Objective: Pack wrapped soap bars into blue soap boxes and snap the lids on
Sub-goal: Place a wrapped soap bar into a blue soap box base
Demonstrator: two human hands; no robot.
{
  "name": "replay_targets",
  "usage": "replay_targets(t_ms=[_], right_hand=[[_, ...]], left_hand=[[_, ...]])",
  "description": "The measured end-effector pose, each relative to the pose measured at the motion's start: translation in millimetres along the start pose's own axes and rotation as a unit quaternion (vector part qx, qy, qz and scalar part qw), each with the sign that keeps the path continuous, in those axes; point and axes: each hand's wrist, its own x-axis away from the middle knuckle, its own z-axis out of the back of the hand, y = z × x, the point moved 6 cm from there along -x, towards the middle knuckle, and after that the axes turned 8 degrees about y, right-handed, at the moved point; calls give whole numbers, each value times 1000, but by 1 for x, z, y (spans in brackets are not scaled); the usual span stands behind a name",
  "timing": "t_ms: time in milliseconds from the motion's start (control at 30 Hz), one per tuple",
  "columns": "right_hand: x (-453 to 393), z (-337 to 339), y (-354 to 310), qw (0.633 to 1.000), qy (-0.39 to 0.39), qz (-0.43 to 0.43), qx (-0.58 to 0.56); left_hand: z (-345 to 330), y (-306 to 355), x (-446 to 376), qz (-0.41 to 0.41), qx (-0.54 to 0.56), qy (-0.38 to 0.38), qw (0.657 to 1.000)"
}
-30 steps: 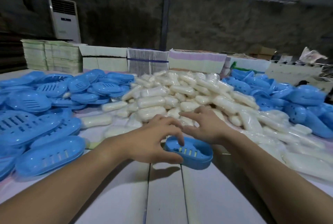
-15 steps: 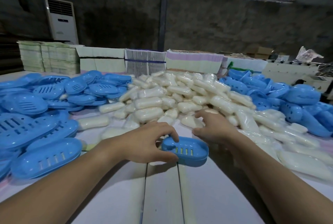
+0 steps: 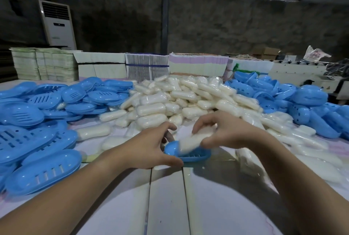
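A blue soap box base (image 3: 196,155) with slotted bottom lies on the white table in front of me. My left hand (image 3: 151,147) grips its left end, thumb along the near rim. My right hand (image 3: 224,132) holds a white wrapped soap bar (image 3: 192,141) tilted, its lower end inside the box. A large heap of wrapped soap bars (image 3: 188,95) lies just behind both hands. Blue slotted trays (image 3: 43,172) are piled at the left, and blue lids (image 3: 309,96) at the right.
The white plank table (image 3: 166,206) runs toward me between my forearms. Loose wrapped bars (image 3: 306,147) spread out at the right. Stacks of flat cartons (image 3: 147,66) line the table's far edge. A standing air conditioner (image 3: 56,25) is by the back wall.
My right hand has picked a wrapped bar from the heap and brought it down and left into the blue box. My left hand has stayed on the box's left end.
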Motion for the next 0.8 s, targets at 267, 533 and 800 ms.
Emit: replay_targets(t_ms=[267, 533, 800], right_hand=[[0, -6, 0, 999, -38, 4, -8], [7, 1, 15, 995, -83, -52, -12], [3, -6, 13, 997, -49, -56, 36]], left_hand=[[2, 0, -1, -20, -9, -3, 1000], [1, -2, -3, -22, -3, 6, 1000], [1, -1, -2, -18, 1, 11, 1000]])
